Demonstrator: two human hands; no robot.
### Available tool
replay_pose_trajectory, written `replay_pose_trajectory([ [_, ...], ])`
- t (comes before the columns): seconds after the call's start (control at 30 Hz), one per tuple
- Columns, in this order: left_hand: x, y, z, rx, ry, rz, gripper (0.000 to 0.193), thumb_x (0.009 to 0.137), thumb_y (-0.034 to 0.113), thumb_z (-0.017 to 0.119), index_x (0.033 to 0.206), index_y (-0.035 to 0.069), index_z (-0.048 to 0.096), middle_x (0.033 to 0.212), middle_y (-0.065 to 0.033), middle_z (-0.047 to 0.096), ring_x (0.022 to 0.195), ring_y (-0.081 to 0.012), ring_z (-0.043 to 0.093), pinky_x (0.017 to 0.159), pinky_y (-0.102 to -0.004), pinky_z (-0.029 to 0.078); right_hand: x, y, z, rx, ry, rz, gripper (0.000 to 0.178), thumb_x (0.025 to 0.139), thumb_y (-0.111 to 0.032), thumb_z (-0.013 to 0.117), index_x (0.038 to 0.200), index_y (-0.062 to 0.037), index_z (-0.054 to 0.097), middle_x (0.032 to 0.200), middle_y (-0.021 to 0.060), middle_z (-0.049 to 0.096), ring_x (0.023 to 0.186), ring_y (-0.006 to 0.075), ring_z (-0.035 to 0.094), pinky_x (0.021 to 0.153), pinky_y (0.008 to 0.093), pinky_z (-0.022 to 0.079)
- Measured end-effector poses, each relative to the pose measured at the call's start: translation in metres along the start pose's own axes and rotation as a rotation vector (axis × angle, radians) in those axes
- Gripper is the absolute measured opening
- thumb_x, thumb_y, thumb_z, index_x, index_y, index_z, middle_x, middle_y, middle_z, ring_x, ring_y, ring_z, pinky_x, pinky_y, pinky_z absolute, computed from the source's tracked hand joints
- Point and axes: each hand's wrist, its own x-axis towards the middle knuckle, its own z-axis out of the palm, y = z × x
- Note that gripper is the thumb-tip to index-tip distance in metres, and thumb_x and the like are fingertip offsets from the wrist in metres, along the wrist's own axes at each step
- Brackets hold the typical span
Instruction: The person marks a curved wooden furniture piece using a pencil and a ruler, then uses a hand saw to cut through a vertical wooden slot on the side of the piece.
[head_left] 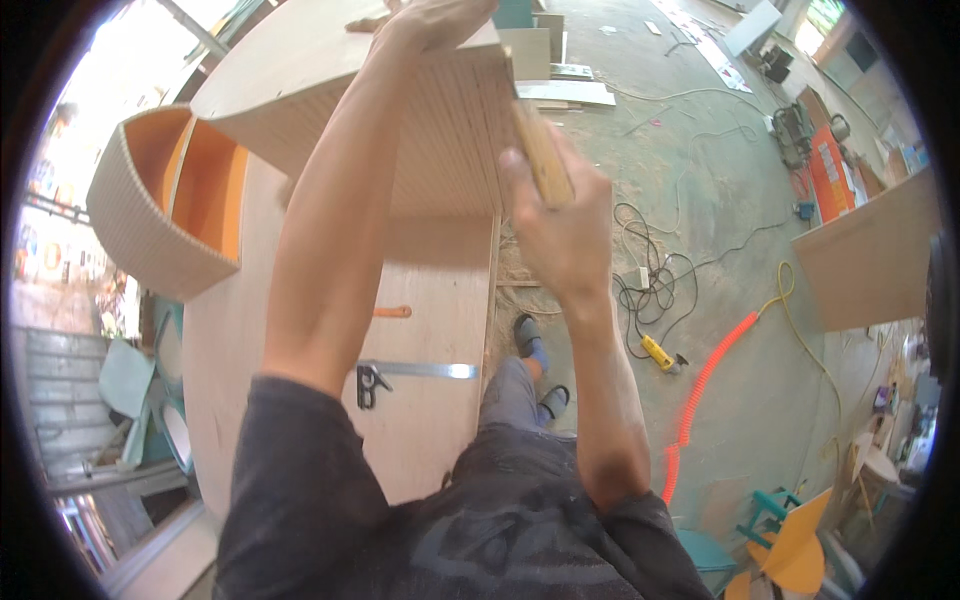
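Observation:
My right hand (562, 235) grips a narrow wooden block (543, 160), thumb along its near side. The block's dark far end lies against the right edge of a large wooden piece (440, 140) with a ribbed front face. At the top of the view, my left hand (432, 22) rests on that piece near its upper right corner, some fingers stretched out over the surface and part of the hand cut off. Below the piece, a combination square (420, 370) with a black head and a small orange tool (392, 312) lie on the plywood worktop (420, 440).
A curved, ribbed box with an orange inside (210, 190) stands at the left of the worktop. On the floor to the right are tangled black cables (655, 275), a yellow power tool (660, 352) and a coiled red hose (712, 370). A yellow chair (795, 545) is at lower right.

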Motion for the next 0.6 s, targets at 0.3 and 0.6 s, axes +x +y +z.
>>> replay_pose_trajectory([
  [0.3,-0.024,0.008,-0.013,-0.066,0.09,0.122,0.075,0.099,0.061,0.043,0.151,0.008,0.052,0.162,-0.0204,0.042,0.154,-0.0376,0.033,0.125,-0.0652,0.016,0.001,0.011,0.023,0.066,0.138,-0.009,0.041,0.099,-0.012,0.064,0.135,0.0064,0.061,0.107,0.0248,0.075,0.1,0.0348,0.077,0.084,0.0392,0.06],
  [0.6,-0.014,0.036,0.05,-0.036,0.623,0.298,0.065,0.095,0.063,0.047,0.11,0.008,0.078,0.114,-0.0084,0.077,0.113,-0.0275,0.071,0.096,-0.0486,0.054,0.044,0.031,-0.008,-0.083,0.165,-0.079,0.042,0.098,-0.013,0.065,0.135,0.0069,0.063,0.103,0.0243,0.076,0.097,0.0333,0.076,0.088,0.0417,0.058],
])
